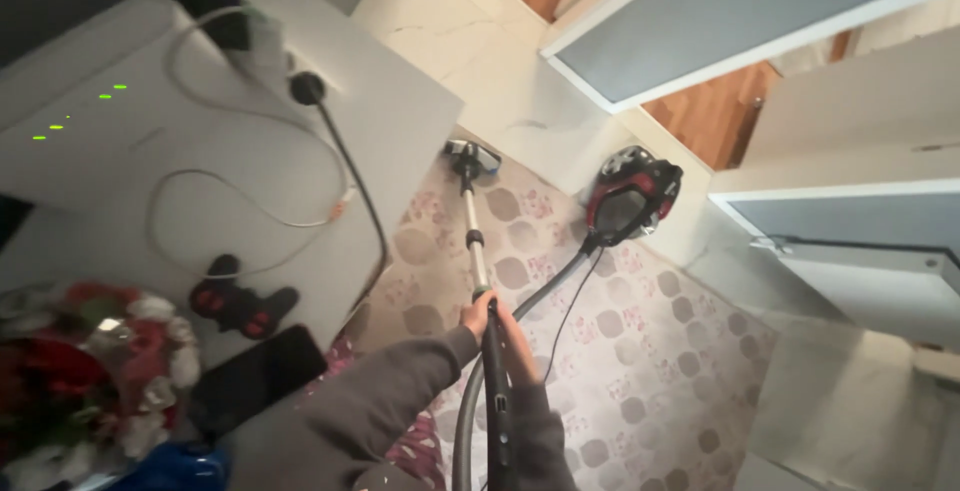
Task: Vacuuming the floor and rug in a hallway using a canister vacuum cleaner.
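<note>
Grey sleeves lead to both hands clasped around the vacuum wand: left hand and right hand, though the handle hides part of the grip. Its floor head rests on the patterned rug, beside the white cabinet. Behind sits the red canister, apparently joined by the grey hose.

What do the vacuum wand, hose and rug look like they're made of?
Vacuum wand: probably metal; pale, shiny telescopic tube with a dark collar. Hose: likely flexible plastic; grey, matte, bends in a curve to the red and black canister. Rug: woven textile, probably; matte, printed with grey-brown octagons and pink flowers. Both hands grip the dark handle.
</note>
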